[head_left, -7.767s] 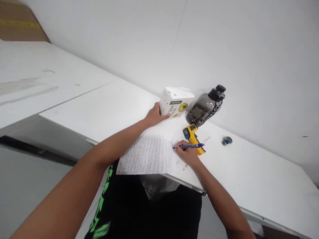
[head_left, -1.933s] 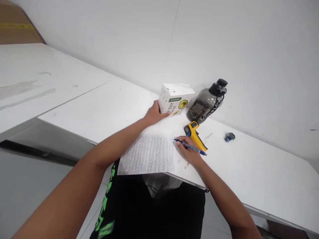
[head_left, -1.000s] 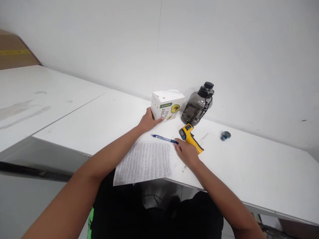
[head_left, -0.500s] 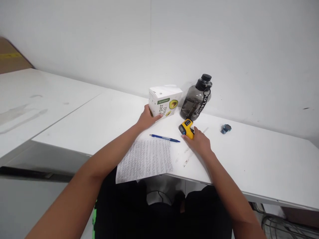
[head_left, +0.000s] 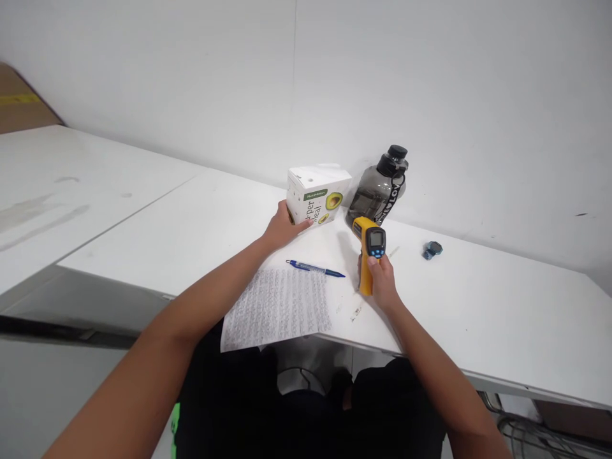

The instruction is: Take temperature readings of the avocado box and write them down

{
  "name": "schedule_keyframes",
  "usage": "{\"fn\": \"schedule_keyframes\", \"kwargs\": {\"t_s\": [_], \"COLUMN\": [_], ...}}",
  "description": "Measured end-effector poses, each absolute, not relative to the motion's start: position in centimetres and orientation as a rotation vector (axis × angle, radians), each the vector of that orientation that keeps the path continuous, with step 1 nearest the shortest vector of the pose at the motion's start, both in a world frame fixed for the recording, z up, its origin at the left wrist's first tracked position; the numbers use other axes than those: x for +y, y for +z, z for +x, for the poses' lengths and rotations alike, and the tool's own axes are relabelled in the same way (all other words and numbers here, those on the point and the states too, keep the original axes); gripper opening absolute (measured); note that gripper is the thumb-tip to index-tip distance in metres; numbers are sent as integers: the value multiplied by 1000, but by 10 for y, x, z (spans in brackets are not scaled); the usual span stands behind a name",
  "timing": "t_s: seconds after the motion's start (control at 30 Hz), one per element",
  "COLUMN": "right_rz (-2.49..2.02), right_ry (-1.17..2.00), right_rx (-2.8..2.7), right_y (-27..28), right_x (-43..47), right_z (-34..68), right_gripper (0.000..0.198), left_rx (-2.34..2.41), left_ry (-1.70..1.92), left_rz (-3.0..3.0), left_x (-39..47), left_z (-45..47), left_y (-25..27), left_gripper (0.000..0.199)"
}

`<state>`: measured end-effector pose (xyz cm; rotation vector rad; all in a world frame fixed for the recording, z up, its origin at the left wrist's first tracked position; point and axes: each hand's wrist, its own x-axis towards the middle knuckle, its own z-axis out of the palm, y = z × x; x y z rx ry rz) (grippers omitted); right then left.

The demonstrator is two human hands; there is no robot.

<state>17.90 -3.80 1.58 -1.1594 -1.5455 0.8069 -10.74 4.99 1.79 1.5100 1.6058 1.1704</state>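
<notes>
My left hand [head_left: 283, 227] grips the lower left of a white box [head_left: 319, 191] printed with avocados, its thumb on the front face. My right hand [head_left: 382, 280] is wrapped round the handle of a yellow infrared thermometer [head_left: 366, 255], held upright with its small grey screen and blue buttons facing me. The thermometer's front end points away, toward the box and bottle; its trigger side is mostly hidden. Right behind it stands a dark see-through bottle [head_left: 370, 194] with a black lid. Between my hands lies a blue pen [head_left: 315, 268], just above a densely written sheet of paper [head_left: 280, 309].
A small blue wristwatch-like object [head_left: 432, 249] lies on the white table [head_left: 502, 306] to the right. The wall [head_left: 215, 83] rises behind the table. A brown board [head_left: 23, 102] with a yellow stripe stands far left. Cables [head_left: 530, 430] hang below the table at the right.
My right hand has lifted the thermometer and turned it from lying tilted to upright, screen toward me. My left hand stays on the box.
</notes>
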Motion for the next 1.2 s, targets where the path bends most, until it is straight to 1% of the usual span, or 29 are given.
{"fn": "schedule_keyframes", "kwargs": {"t_s": [0.1,0.17,0.27,0.4,0.53,0.87,1.07,1.2], "right_rz": [-1065,-1092,-1193,-1217,-1205,-1308,-1325,-1348], "right_ry": [1120,1150,1046,897,820,680,601,614], "right_rx": [-1382,-1356,-1372,-1463,-1555,-1517,-1542,-1545], "right_y": [16,18,20,23,26,37,43,41], "right_x": [-40,-41,-41,-43,-45,-55,-58,-56], "right_z": [177,177,177,174,171,165,165,167], "right_gripper": [62,61,53,38,28,31,29,28], "left_rx": [1593,1603,1570,1319,1153,1063,1033,1058], "left_ry": [1194,1204,1273,1475,1496,1458,1461,1466], "left_rz": [1503,1490,1470,1463,1516,1606,1571,1575], "left_x": [51,51,50,44,30,9,4,3], "left_z": [-108,-109,-108,-103,-91,-82,-79,-78], "left_y": [17,17,17,18,24,34,35,32], "left_gripper": [83,82,81,81,79,80,81,83]}}
